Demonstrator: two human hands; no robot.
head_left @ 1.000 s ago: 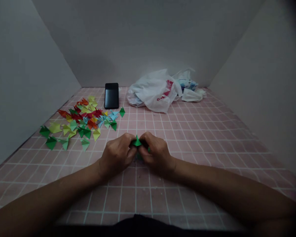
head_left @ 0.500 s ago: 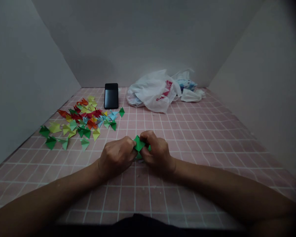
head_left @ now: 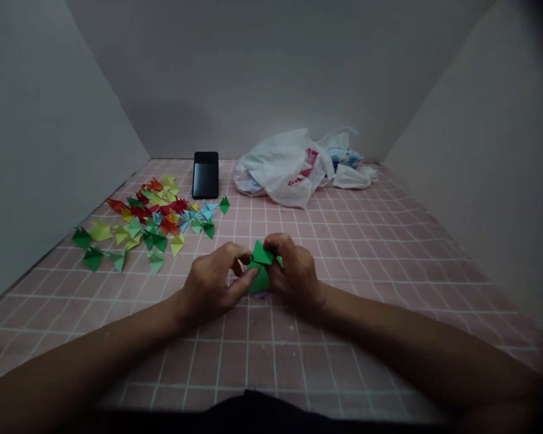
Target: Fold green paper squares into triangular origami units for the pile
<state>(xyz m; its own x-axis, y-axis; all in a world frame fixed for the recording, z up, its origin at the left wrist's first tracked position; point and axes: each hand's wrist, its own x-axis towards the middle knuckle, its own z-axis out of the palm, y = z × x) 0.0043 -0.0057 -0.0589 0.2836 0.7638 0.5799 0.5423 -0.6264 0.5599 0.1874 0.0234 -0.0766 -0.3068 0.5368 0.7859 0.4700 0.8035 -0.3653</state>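
Note:
A folded piece of green origami paper (head_left: 260, 277) is held between my two hands above the middle of the table, its upper flap forming a small triangle. My right hand (head_left: 296, 274) grips its right side, thumb and bent forefinger pressed on the paper. From the left, my left hand (head_left: 215, 277) has its thumb on the lower part of the paper and its forefinger at the left edge of the flap. Bits of purple and yellow show beside and below the paper; I cannot make out what they are.
Many folded paper cranes (head_left: 156, 211) in red, orange, yellow, green and blue lie spread at the left. A black phone (head_left: 206, 175) lies behind them. At the back are a white plastic bag (head_left: 278, 166) and a blue-and-white packet (head_left: 344, 158). Walls (head_left: 271, 78) enclose the pink checked tablecloth (head_left: 375, 253).
My left thumb and forefinger have spread from their closed grip. The green paper has turned and shifted slightly right, and more of its lower part shows.

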